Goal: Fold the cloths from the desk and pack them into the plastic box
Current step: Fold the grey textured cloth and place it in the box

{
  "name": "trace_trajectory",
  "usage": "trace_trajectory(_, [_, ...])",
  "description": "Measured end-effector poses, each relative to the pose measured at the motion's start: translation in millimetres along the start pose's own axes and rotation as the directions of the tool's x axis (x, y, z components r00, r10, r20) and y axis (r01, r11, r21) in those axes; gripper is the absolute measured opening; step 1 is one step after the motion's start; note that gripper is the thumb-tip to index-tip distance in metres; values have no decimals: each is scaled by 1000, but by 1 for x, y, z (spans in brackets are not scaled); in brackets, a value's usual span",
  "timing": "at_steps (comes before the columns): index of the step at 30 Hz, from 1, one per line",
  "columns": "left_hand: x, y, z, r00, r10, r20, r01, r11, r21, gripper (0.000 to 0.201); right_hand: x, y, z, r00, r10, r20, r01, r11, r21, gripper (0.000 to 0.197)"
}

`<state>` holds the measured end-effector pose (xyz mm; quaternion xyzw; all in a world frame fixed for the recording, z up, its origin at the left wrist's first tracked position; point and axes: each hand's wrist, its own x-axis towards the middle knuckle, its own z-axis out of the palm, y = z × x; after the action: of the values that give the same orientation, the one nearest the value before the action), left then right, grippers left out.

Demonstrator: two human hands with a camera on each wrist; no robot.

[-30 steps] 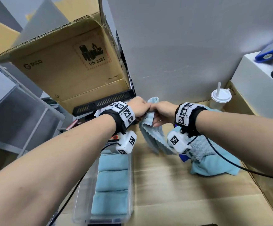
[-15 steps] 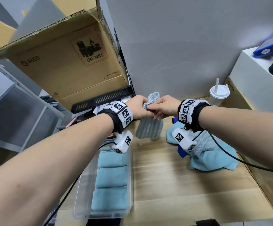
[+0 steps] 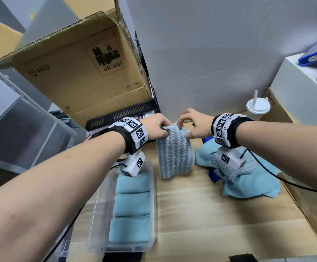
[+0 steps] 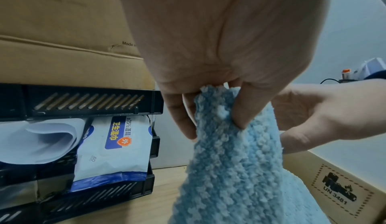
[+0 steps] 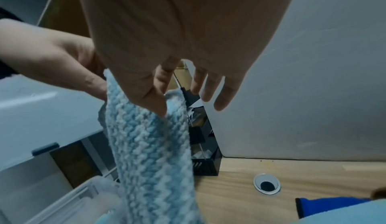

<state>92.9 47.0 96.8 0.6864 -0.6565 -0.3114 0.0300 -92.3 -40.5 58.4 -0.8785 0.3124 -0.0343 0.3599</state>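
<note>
The left hand (image 3: 156, 127) and right hand (image 3: 195, 125) are pinching the top corners of a striped cloth (image 3: 174, 157) hanging above the desk (image 3: 210, 214) beside the plastic box (image 3: 97, 224), and a loosening pinch is likely to let the fold slip open.

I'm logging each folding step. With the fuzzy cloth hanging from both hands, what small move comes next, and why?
Probably lower the cloth flat onto the desk to fold it again. The left hand and right hand pinch its top corners, it hangs wider than the folded cloths in the plastic box.
</note>
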Motion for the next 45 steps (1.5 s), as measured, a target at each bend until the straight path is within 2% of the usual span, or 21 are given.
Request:
trace_trajectory(3, [-5, 1, -2, 1000, 15, 11, -15, 999, 34, 17, -2, -4, 2, 999, -30, 13, 29, 997, 76, 50])
trace_trajectory(8, [-9, -3, -1, 1000, 11, 14, -12, 999, 46, 16, 1, -2, 2, 993, -12, 118, 11, 1000, 11, 34])
trace_trajectory(13, [-11, -5, -1, 1000, 14, 21, -15, 999, 52, 15, 0, 1, 7, 995, 34, 97, -48, 988, 145, 45])
trace_trajectory(19, [-13, -5, -1, 1000, -2, -17, 3, 999, 42, 12, -1, 1, 3, 989, 112, 98, -113, 994, 1, 16])
trace_trajectory(22, [-13, -10, -5, 993, -53, -101, 65, 991, 120, 2, -2, 0, -12, 989, 147, 0, -147, 989, -17, 14])
trace_trajectory(24, [-13, -17, -10, 975, -110, -193, 141, 978, 151, 12, -2, -1, -27, 983, 158, -94, -157, 988, 18, 17])
trace_trajectory(26, [-14, -19, -14, 955, -153, -252, 188, 975, 120, 19, -1, -7, -37, 988, 139, -65, -140, 990, -7, 18])
trace_trajectory(28, [-14, -16, -16, 951, -164, -263, 194, 976, 94, 25, -1, -12, -42, 992, 111, -67, -113, 993, -34, 16])
trace_trajectory(32, [-15, -7, -21, 967, -138, -212, 169, 976, 136, 34, 6, -15, -51, 976, 81, -204, -76, 996, 35, 10])
trace_trajectory(35, [-15, -3, -22, 975, -127, -180, 156, 976, 153, 40, 10, -12, -51, 969, 36, -246, -32, 999, 21, 18])
trace_trajectory(38, [-15, -4, -22, 968, -131, -215, 164, 976, 143, 35, 12, -8, -50, 967, 36, -252, -19, 997, 69, 27])
trace_trajectory(42, [-15, -5, -23, 950, -150, -273, 181, 979, 92, 39, 12, -5, -49, 971, 61, -231, -54, 998, 36, 18])
trace_trajectory(45, [-13, -6, -24, 933, -183, -309, 214, 975, 68, 41, 11, -3, -47, 970, 76, -229, -58, 995, 83, 22])
